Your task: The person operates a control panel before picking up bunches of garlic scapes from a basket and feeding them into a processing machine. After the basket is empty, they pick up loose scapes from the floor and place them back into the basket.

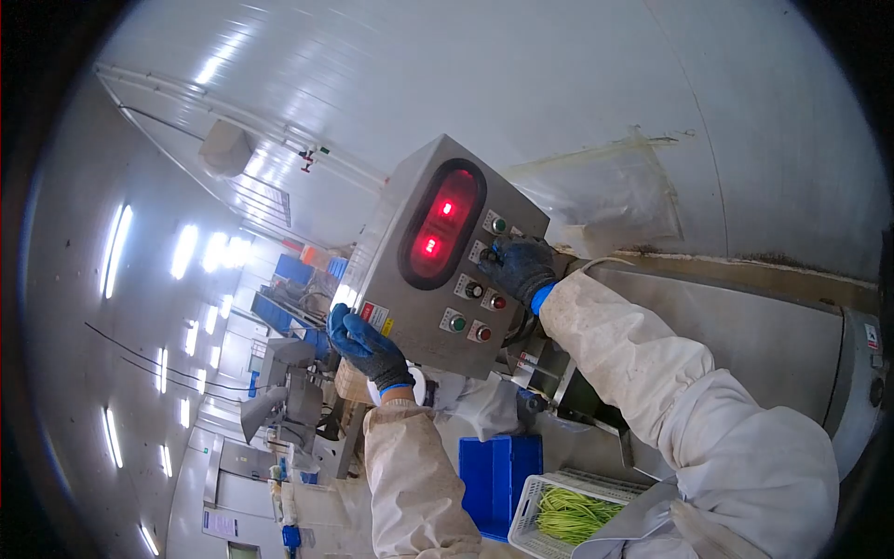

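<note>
A grey metal control box [419, 321] fills the middle of the view, tilted in the picture. Two red lit digits glow in its dark oval display [442, 224]. My left hand [368, 349], in a dark blue glove, grips the box's lower left edge beside a red and yellow label [375, 318]. At the right part of the panel, my right hand [520, 266], in a dark glove, has its fingers closed around a dark knob, mostly hidden by them. Near it are another black knob [474, 290], a red button [498, 303] and a green button [457, 322].
Below the box stand a blue bin [489, 480] and a white crate [526, 517] holding long green stalks [573, 514]. A metal machine housing [745, 326] lies to the right along the wall. Further machines [298, 396] stand at left.
</note>
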Available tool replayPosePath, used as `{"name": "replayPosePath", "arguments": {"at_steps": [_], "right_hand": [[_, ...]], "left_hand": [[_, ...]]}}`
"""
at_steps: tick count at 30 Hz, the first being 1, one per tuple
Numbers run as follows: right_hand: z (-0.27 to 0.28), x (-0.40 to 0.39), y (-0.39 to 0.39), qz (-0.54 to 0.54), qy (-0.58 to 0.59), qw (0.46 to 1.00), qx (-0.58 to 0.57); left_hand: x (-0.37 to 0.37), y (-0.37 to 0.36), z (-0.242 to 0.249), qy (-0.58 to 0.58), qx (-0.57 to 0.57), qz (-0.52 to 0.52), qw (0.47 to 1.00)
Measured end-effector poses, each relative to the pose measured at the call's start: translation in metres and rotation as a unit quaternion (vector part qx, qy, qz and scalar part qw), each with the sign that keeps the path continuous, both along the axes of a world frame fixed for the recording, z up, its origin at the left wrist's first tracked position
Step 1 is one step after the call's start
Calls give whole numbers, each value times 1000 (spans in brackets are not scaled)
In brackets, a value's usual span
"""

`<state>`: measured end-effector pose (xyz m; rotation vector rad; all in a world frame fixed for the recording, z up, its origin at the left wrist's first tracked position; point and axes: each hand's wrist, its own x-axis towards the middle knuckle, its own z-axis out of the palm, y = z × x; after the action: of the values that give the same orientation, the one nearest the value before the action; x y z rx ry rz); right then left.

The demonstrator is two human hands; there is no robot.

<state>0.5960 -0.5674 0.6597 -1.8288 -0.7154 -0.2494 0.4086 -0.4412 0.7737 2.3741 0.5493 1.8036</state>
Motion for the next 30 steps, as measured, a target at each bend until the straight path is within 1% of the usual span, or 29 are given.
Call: {"name": "replayPosePath", "arguments": {"at_steps": [3, 10, 12, 19, 22, 24, 28, 30], "right_hand": [[-1, 1, 1, 15, 13, 1000, 1], [-3, 2, 5, 4, 7, 1000, 4], [-3, 2, 3, 14, 3, 1000, 4], [-4, 1, 3, 9, -9, 1000, 7], [-5, 1, 3, 15, -7, 999, 35], [-5, 1, 5, 12, -7, 999, 38], [-2, 1, 2, -4, -23, 1000, 13], [0, 1, -3, 40, 13, 999, -5]], "left_hand": [[1, -5, -1, -16, -21, -16, 1000], [0, 0, -1, -7, -1, -1, 1000], [0, 0, 1, -8, -26, -18, 999], [-1, 4, -1, -16, -24, -16, 999], [-2, 9, 0, 6, -48, -29, 998], [0, 5, -2, -20, -19, -28, 999], [0, -1, -1, -13, -4, -7, 1000], [-1, 0, 0, -1, 3, 4, 1000]]}}
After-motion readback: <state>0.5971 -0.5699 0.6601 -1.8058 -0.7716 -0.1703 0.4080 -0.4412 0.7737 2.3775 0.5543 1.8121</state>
